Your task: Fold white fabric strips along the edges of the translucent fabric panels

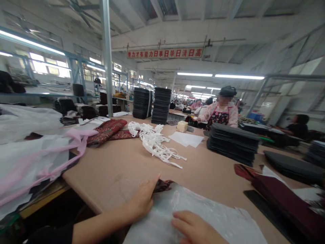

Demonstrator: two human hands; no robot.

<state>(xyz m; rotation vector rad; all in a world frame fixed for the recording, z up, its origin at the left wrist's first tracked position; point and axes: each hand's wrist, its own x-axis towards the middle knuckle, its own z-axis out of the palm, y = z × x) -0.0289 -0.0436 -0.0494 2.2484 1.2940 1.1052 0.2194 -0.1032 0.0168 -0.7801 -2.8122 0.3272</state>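
Note:
A pale, greyish-white sheet of material (203, 210) lies at the front edge of the table, with dark red patterned cloth (164, 185) showing at its far left corner. My left hand (143, 200) is at that corner, its fingers closed around the cloth's edge and one finger pointing forward; some fingertips are hidden. On top of the pale sheet rests my right hand (194, 226), fingers stretched out and holding nothing. Beyond the hands, a tangled heap of white strips (154, 139) lies on the brown tabletop (114, 173).
Dark stacked panels (232, 142) stand at right, and two taller stacks (161, 105) at the back. Folded red patterned cloth (109, 132) and white-pink sheeting (38, 156) lie left. Maroon pieces (286, 200) lie right. White paper (186, 138) is mid-table. A co-worker (220, 112) stands across.

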